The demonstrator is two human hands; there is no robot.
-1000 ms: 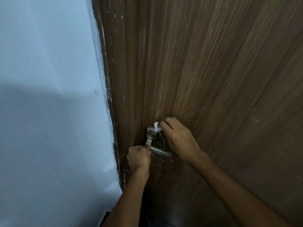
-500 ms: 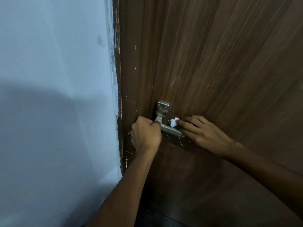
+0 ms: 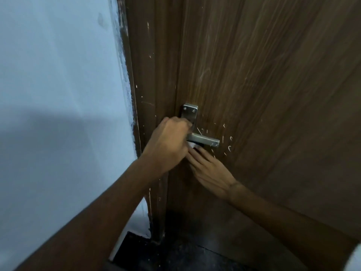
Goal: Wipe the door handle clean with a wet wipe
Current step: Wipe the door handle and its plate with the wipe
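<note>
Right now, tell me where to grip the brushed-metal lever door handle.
Grip the flat metal lever at its free right end, coming from the right. It juts horizontally off the brown wooden door. The left hand covers its pivot end, and the right hand presses the white wipe underneath.

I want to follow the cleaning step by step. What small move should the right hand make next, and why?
Probably slide the wet wipe rightward along the underside of the door handle. The right hand presses it near the pivot, beside the left hand, so the outer end seems untouched.

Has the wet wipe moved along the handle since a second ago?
Yes. The wet wipe went from beside the backplate to beneath the lever.
</note>
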